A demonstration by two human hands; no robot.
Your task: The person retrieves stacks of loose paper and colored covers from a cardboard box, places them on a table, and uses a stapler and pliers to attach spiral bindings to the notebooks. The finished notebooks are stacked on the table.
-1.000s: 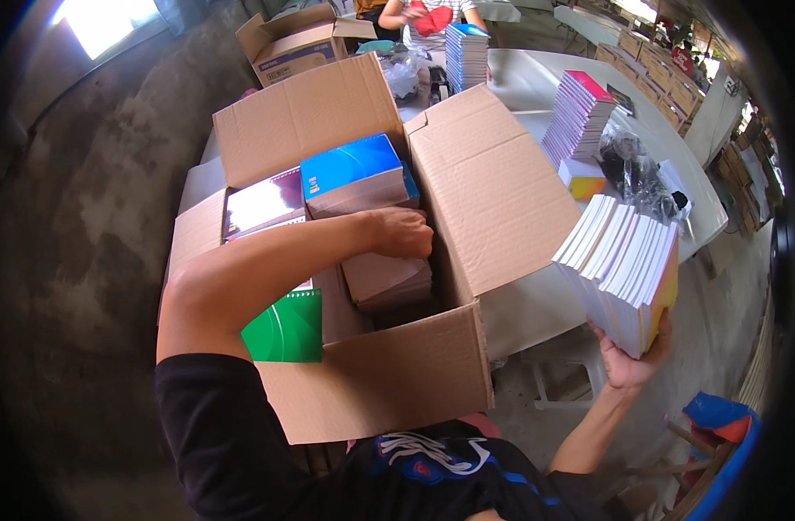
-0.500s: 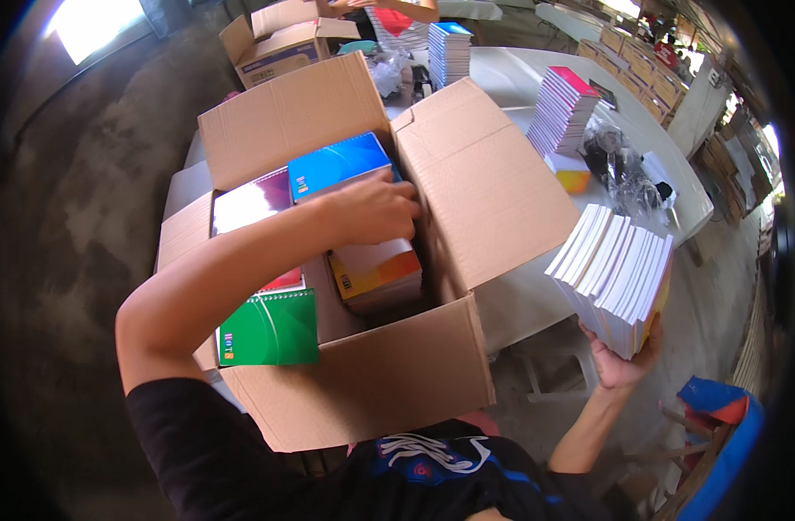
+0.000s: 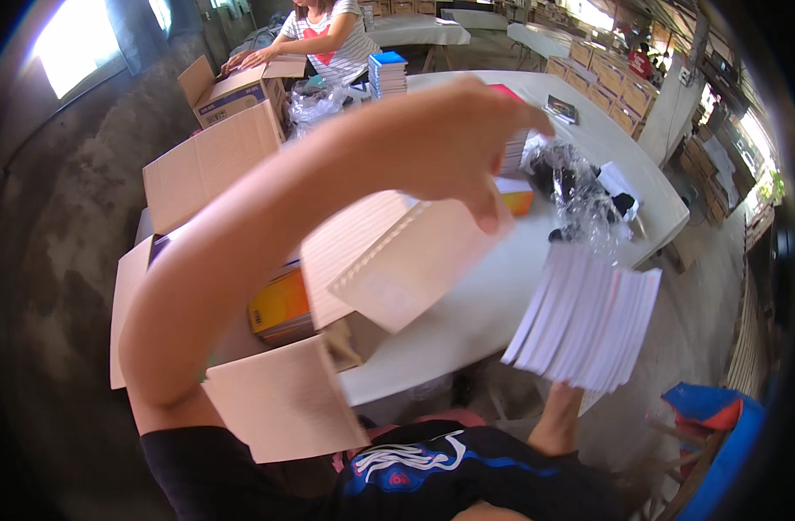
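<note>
My left hand [image 3: 471, 143] is raised past the right side of the open cardboard box [image 3: 280, 404], its arm stretched across the box. Between its thumb and fingers hangs a spiral notebook [image 3: 415, 269], pale back side showing, blurred by motion. Out to the right, my right hand [image 3: 565, 398] supports a thick stack of notebooks [image 3: 584, 317] from below, white page edges facing up; its fingers are mostly hidden beneath the stack. Inside the box, a pile topped by a yellow-orange notebook [image 3: 280, 304] shows under my left forearm, which covers most of the other contents.
A white table [image 3: 467, 321] carries a blue-topped notebook stack [image 3: 387, 74], a pink-topped stack [image 3: 512, 156] partly behind my hand, and crumpled clear plastic [image 3: 580, 191]. Across it, another person [image 3: 328, 43] rests their hands on a second carton [image 3: 232, 95]. Brown cartons [image 3: 606, 82] are piled beyond.
My left hand has come up out of the box and swung right, carrying a notebook. The right hand's stack has tipped more upright. The view has shifted, bringing the other person further into sight.
</note>
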